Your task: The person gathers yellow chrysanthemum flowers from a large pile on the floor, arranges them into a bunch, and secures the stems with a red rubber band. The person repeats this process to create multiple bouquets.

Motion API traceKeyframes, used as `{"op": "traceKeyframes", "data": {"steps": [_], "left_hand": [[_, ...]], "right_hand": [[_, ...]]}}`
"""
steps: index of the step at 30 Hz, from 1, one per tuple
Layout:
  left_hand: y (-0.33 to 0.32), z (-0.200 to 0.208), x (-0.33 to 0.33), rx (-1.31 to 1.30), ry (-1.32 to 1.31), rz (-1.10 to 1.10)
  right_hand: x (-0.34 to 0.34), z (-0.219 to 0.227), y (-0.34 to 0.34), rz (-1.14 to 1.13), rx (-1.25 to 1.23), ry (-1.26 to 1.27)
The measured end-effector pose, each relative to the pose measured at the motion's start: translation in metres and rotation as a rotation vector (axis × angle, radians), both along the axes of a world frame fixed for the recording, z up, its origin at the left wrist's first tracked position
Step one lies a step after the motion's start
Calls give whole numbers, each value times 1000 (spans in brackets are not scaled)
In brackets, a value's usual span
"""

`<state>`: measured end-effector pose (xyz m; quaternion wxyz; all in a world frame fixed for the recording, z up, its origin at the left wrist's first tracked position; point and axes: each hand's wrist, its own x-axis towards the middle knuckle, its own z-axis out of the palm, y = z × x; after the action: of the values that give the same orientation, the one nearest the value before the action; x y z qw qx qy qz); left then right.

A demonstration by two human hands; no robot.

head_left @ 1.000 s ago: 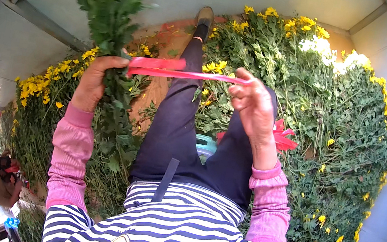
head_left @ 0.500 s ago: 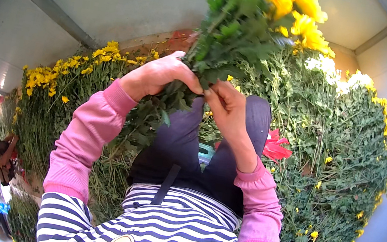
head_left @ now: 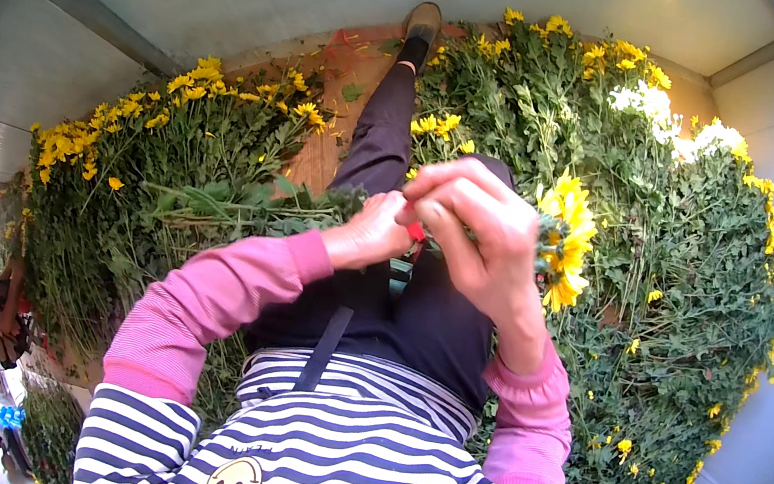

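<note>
Left: a heap of yellow flowers (head_left: pixel 153 119) with green stems on the floor. Centre: a bunch of stems (head_left: pixel 241 207) lying crosswise over the lap, its leafy end pointing left. The left hand (head_left: pixel 370 234) has its grip closed around the bunch; the right hand (head_left: pixel 471 225) pinches a red band (head_left: pixel 416 232) at it. Right: the bunch's yellow blooms (head_left: pixel 564 240), then more piled flowers (head_left: pixel 693 291).
</note>
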<state>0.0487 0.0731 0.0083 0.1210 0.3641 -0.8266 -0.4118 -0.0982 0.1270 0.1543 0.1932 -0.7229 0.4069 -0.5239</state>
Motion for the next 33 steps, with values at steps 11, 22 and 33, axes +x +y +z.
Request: {"op": "traceKeyframes", "data": {"steps": [11,22,33], "left_hand": [[55,18,5,-358,104,19],[55,7,-7,-582,204,-38],[45,-8,6,-476,403,-3]], "right_hand": [[-8,-109,-39,-248,647,-693],[-11,-146,-56,288,1064,591],[34,-109,17,-340,563,-644]]}}
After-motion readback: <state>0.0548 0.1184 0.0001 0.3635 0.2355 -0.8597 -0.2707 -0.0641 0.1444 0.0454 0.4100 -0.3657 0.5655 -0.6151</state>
